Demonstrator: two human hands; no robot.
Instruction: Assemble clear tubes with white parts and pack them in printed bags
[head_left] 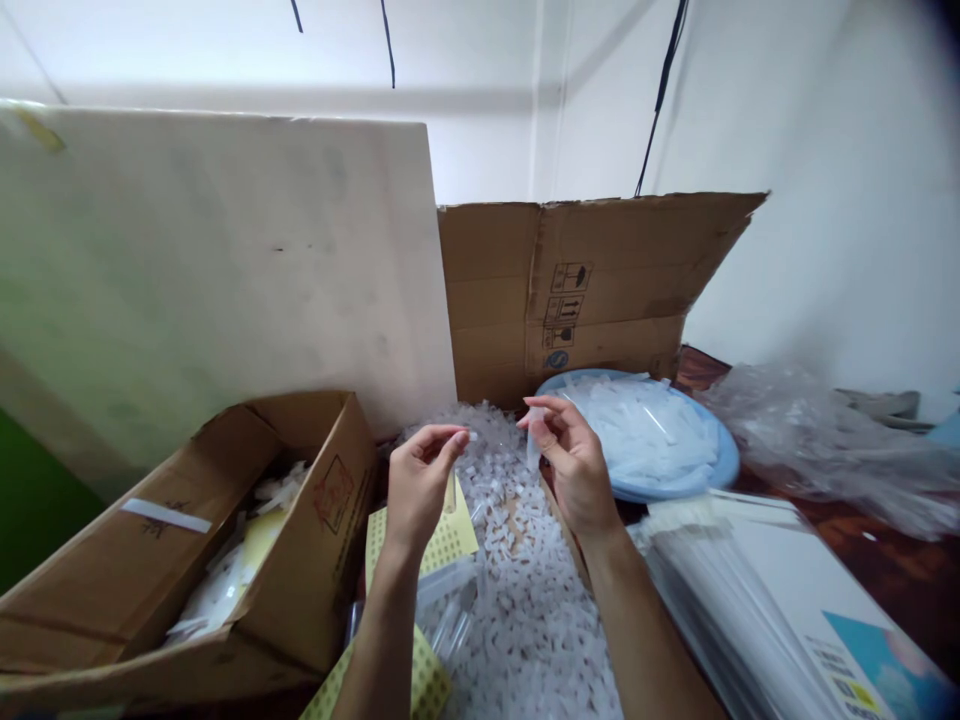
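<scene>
My left hand (418, 482) is raised over a heap of small white plastic pieces (525, 580), its thumb and fingers pinched on one small white piece (471, 436). My right hand (571, 450) is beside it, fingers closed on a small clear plastic bag (534, 440) that hangs down from the fingertips. The two hands are a short gap apart, above the middle of the heap.
An open cardboard box (225, 560) with white and yellow contents stands at the left. A yellow dotted sheet (442, 545) lies by it. A light blue basin (675, 470) holds clear bags. Stacked clear bags (750, 600), crumpled plastic film (817, 440), a cardboard flap (585, 290) and a pale board (225, 270) surround.
</scene>
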